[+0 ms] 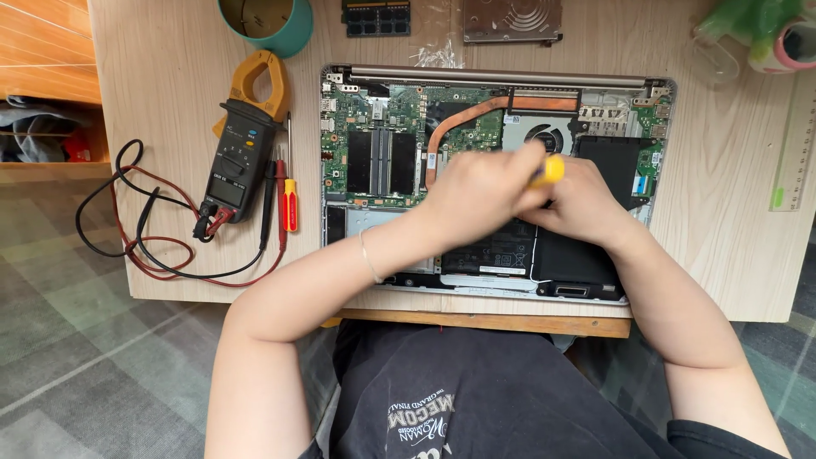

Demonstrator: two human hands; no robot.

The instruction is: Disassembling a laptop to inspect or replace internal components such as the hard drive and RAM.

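Observation:
An opened laptop (493, 178) lies on the wooden table (170, 76), its green circuit board (378, 140), copper heat pipe (459, 119), fan and black battery exposed. Both hands meet over the middle of the laptop. My left hand (476, 197) is closed around a tool with a yellow handle (551, 170) that sticks out above the knuckles. My right hand (586, 204) is pressed against the left one over the battery area; what its fingers hold is hidden. A thin bracelet circles my left wrist.
A yellow and black clamp meter (242, 140) with red and black leads (144, 229) lies left of the laptop, beside a small red and yellow screwdriver (290, 200). A teal cup (265, 24), memory module (376, 17) and hard drive (512, 19) line the far edge; a ruler (790, 153) lies right.

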